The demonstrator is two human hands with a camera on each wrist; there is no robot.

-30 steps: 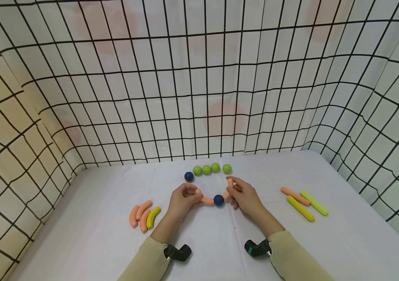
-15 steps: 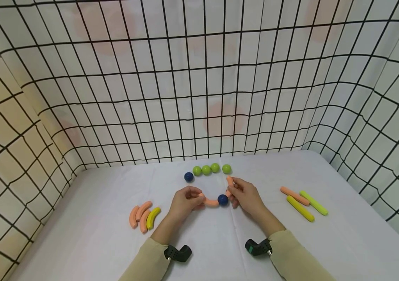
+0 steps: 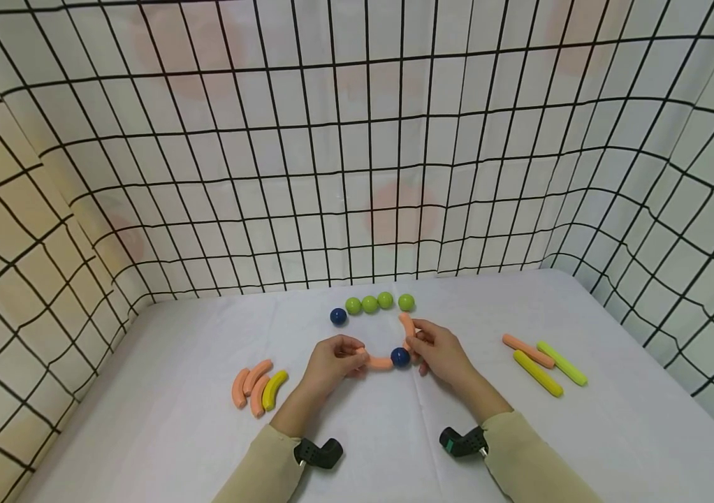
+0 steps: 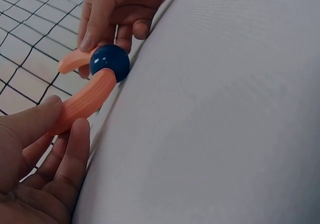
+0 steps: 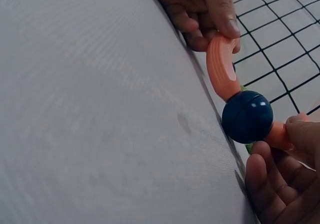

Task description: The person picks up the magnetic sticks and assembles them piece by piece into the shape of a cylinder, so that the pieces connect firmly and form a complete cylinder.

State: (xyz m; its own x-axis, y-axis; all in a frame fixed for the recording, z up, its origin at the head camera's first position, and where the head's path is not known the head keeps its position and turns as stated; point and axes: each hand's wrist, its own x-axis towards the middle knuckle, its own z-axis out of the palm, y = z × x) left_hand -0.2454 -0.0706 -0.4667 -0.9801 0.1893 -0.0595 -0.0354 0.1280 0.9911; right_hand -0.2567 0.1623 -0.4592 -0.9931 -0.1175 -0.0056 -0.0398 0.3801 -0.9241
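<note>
My left hand [image 3: 332, 365] pinches the outer end of a curved orange stick [image 3: 381, 363] between thumb and fingers. That stick's other end meets a dark blue ball [image 3: 399, 357]. A second curved orange stick [image 3: 406, 325] touches the ball's far side and rises away from it, pinched by my right hand [image 3: 441, 353]. In the left wrist view the ball [image 4: 110, 62] sits between both sticks, and the near stick [image 4: 89, 99] shows fine ridges. The right wrist view shows the ball [image 5: 247, 116] joined to the ridged stick [image 5: 222, 68]; fingers partly cover the right-hand stick [image 5: 280, 136].
Behind the hands lie another blue ball [image 3: 338, 316] and several green balls [image 3: 369, 304]. Several curved orange sticks [image 3: 258, 395] and a curved yellow stick [image 3: 274, 390] lie left. Straight orange [image 3: 528, 351], yellow [image 3: 538, 374] and lime [image 3: 562, 363] sticks lie right. Black wire mesh [image 3: 369, 171] surrounds the table.
The left hand, its stick and the blue ball have shifted slightly right. The right-hand stick's upper end has tipped to the left. The things lying on the table have not moved.
</note>
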